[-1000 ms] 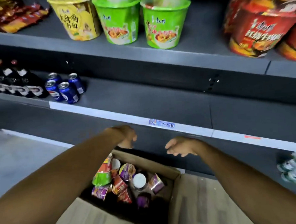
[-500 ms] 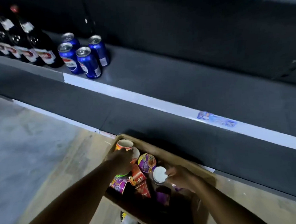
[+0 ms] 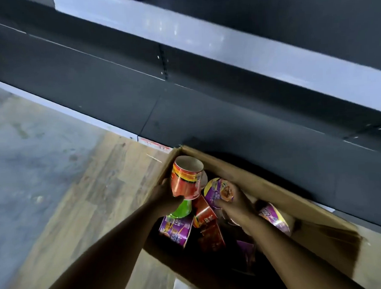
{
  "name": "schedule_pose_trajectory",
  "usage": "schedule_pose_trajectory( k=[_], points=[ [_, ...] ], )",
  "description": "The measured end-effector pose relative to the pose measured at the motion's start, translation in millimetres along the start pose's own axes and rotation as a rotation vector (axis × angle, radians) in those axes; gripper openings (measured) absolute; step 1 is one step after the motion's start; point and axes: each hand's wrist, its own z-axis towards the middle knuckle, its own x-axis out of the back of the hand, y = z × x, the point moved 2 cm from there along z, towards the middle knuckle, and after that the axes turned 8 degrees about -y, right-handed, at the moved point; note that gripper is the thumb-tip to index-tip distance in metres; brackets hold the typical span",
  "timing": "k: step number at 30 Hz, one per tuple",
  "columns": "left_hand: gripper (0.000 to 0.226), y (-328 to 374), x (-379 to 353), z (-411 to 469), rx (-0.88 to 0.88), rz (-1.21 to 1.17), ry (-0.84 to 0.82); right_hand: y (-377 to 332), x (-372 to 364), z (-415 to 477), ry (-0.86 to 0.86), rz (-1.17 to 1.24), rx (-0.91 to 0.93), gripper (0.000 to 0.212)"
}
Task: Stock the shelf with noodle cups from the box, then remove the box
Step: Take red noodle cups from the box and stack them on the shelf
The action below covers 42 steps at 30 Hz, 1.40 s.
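Reaching into the box: both bare hands, seen from the head camera, left to right.
Floor (image 3: 62, 195): grey on the far left, wood-patterned beside the box.
Left hand (image 3: 166, 197): grip clamped on the side of the red-orange noodle cup, thumb across its lower edge.
Red-orange noodle cup (image 3: 187, 181): tilted, its pale end facing up and away, held at the box's left corner just above a green cup (image 3: 183, 208).
Purple cup on its side (image 3: 176, 230): lying in the box, just beneath the left forearm.
Red cups (image 3: 208, 219): heaped in the middle of the box, between the two arms.
Right hand (image 3: 236, 202): grip closed around the purple-lidded noodle cup from behind and below.
Purple-lidded noodle cup (image 3: 219, 191): lid facing the camera, touching the red-orange cup's right side.
Second purple cup (image 3: 275, 218): on its side, right of the right wrist, against the far wall.
Cardboard box (image 3: 276, 190): open, on the floor, its far wall against the dark shelf base.
Shelf (image 3: 183, 100): dark panels with a pale edge strip running diagonally above.
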Motion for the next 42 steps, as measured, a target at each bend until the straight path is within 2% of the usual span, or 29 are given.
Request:
schedule_pose_trajectory(
  k=[2,6,9,13,17,20,24,31,36,37,40,42],
  points=[
    [0.061,-3,-6,18,0.022,-0.076,0.015,2,-9,32,0.022,0.023,0.009,0.080],
    [0.055,-3,-9,43,0.037,-0.166,-0.009,-7,-26,77,0.013,0.108,-0.033,0.088],
    [0.071,-4,-11,60,0.059,-0.242,-0.011,-10,-37,107,-0.015,0.165,-0.038,0.084],
    [0.087,0,-20,72,0.072,-0.205,0.041,-13,-50,136,-0.085,0.329,-0.001,0.085],
    [0.083,8,-30,69,0.108,-0.259,0.097,-11,-61,148,-0.141,0.421,-0.005,0.088],
    [0.077,11,-28,71,0.121,-0.243,0.121,-11,-61,148,-0.151,0.428,-0.032,0.100],
    [0.072,14,-17,66,0.148,-0.222,0.090,-13,-57,140,-0.154,0.415,-0.053,0.080],
    [0.092,32,12,33,0.106,-0.121,0.103,-28,-40,99,-0.045,0.323,0.023,0.078],
    [0.065,54,30,-10,0.023,-0.047,0.058,-38,-18,45,-0.026,0.333,0.086,0.042],
    [0.063,59,33,-20,0.027,-0.052,0.032,-41,-15,32,-0.022,0.337,0.108,0.046],
    [0.056,73,43,-51,0.048,-0.178,-0.042,-46,-3,-7,-0.035,0.340,0.160,0.079],
    [0.054,85,49,-74,0.069,-0.275,-0.050,-54,10,-41,-0.065,0.369,0.184,0.074]
  ],
)
